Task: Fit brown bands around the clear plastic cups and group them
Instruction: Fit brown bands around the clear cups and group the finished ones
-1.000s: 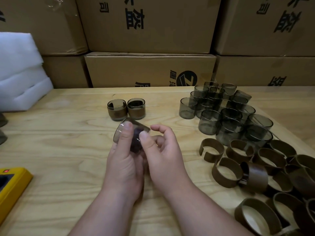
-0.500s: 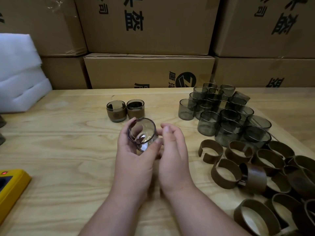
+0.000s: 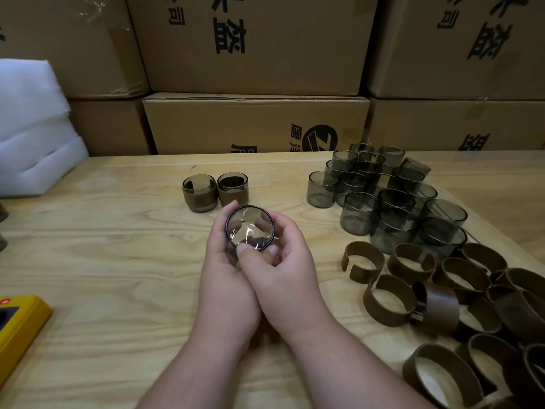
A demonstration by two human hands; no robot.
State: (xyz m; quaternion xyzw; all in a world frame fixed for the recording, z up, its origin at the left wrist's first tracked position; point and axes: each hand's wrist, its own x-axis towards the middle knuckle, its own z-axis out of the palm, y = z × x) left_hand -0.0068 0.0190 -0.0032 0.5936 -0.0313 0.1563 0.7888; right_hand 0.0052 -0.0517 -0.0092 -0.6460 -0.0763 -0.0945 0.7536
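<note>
A clear plastic cup (image 3: 250, 228) is held above the wooden surface (image 3: 118, 261), tilted so that its open mouth faces the camera. It is grasped by both hands: the left hand (image 3: 227, 278) is wrapped round its left wall, and the right hand (image 3: 283, 276) is curled round its right wall, thumb on the near rim. Whether a band is already on it cannot be told.

Two banded cups (image 3: 215, 191) are grouped just beyond. Bare cups (image 3: 383, 199) are clustered to the right, with loose brown bands (image 3: 427, 293) piled nearer.

The cup is judged light, thin-walled, smooth and rather slippery; it is best held by the rim and base, leaving the wall free. The split bands are judged springy.
</note>
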